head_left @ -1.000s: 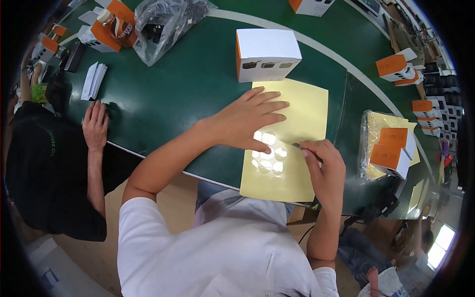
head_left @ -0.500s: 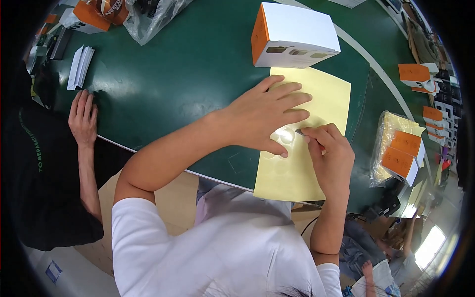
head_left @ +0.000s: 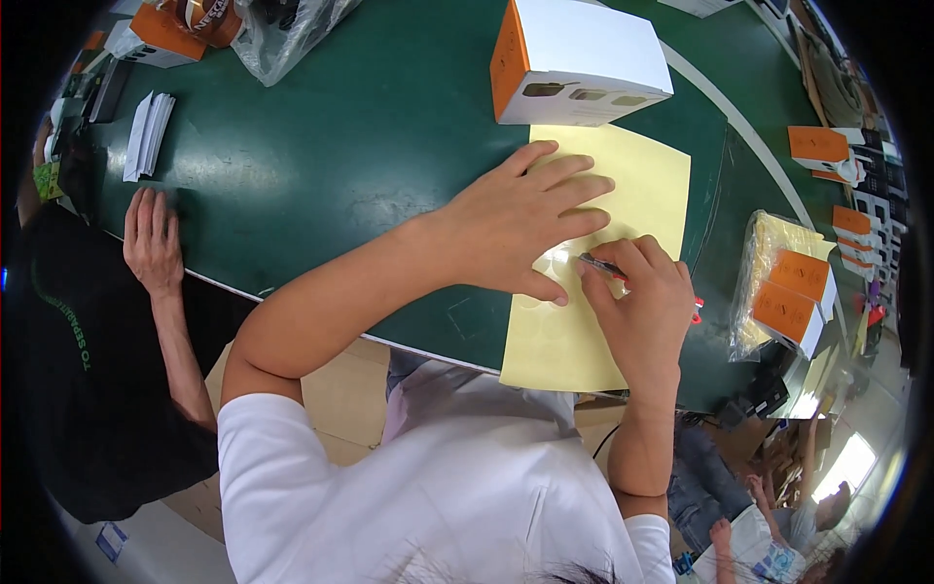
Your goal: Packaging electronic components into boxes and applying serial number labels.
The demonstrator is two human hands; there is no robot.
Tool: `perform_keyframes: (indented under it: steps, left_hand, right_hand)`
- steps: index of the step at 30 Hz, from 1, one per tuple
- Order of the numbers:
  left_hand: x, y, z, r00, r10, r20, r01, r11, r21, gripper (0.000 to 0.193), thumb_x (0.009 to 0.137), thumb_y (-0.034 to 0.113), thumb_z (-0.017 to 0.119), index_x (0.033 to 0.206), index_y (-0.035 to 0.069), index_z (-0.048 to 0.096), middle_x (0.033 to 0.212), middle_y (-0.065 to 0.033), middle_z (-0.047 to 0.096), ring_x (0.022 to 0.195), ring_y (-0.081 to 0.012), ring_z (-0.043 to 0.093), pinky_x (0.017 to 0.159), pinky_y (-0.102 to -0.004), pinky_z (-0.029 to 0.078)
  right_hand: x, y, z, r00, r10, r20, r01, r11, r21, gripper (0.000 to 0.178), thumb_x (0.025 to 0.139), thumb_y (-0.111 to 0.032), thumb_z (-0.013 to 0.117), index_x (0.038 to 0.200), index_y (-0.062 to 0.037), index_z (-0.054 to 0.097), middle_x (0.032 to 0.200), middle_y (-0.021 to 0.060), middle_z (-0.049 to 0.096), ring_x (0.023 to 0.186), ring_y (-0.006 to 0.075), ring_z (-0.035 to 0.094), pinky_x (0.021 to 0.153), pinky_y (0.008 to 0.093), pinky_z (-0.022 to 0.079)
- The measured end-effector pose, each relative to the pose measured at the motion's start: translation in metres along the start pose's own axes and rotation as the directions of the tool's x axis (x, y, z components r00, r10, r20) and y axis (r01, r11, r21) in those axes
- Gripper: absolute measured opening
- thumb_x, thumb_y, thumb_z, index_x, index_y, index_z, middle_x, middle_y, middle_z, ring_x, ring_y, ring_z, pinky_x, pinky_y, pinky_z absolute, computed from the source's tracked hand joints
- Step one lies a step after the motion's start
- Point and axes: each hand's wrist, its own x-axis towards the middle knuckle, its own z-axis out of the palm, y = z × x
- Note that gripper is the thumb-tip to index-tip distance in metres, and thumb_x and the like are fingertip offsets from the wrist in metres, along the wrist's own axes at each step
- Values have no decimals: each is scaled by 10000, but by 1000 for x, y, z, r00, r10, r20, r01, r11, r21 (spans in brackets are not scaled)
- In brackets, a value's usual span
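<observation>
A pale yellow sheet (head_left: 654, 185) with rows of clear round stickers (head_left: 553, 336) lies in front of me, reaching the near edge of the green table. My left hand (head_left: 540, 219) rests palm down across its left part, fingers spread, holding nothing. Over the sheet's right side, my right hand (head_left: 644, 307) pinches a slim tool (head_left: 602, 265) with a grey metal tip and red parts. Its tip points left, close to a shiny sticker between my left thumb and forefinger. My fingers hide most of the tool, so its exact kind is unclear.
A white and orange box (head_left: 593, 68) stands at the sheet's far edge. To the right lie orange-topped boxes (head_left: 793, 292) on a plastic-wrapped yellow pack (head_left: 754, 331). On the left, a co-worker's hand (head_left: 154, 243) rests near folded white papers (head_left: 149, 136). A clear bag (head_left: 277, 44) lies beyond.
My right hand has turned and its fingers have shifted, so more of the tool shows. My left hand stays in place. The co-worker's hand has moved slightly left and nearer.
</observation>
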Motion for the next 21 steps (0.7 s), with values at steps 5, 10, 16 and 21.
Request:
perform_keyframes:
  steps: [5,10,16,21]
  left_hand:
    - [0,0,0,1000,5,-2,-5,1000,5,768,730,554,815,1335,139,590,1553,-69,434,1480,-305,332,1233,-523,205]
    - [2,-1,0,1000,-8,23,7,999,37,788,730,567,814,1353,145,578,1561,-66,427,1486,-305,327,1238,-520,201]
    - [2,4,-3,999,17,-41,-12,992,126,738,738,538,823,1304,117,605,1556,-103,427,1479,-308,334,1221,-504,245]
    - [-10,14,-60,893,167,-418,-72,969,235,601,758,381,859,1258,105,673,1557,-168,400,1454,-327,362,1138,-479,361]
  right_hand:
    - [0,-1,5,1000,28,-6,-28,1000,5,149,795,-218,815,843,-132,703,790,14,617,750,213,626,704,372,399]
    - [-5,-1,5,997,74,-21,-72,993,92,137,781,-184,819,828,-130,702,763,0,611,718,192,608,701,351,379]
    - [-18,3,-14,973,168,-155,-89,902,423,152,771,-132,835,841,-107,703,787,-4,640,699,152,606,718,319,380]
    - [-40,20,-40,924,304,-231,-106,786,610,143,791,14,800,867,-42,692,866,54,646,779,154,604,697,270,495]
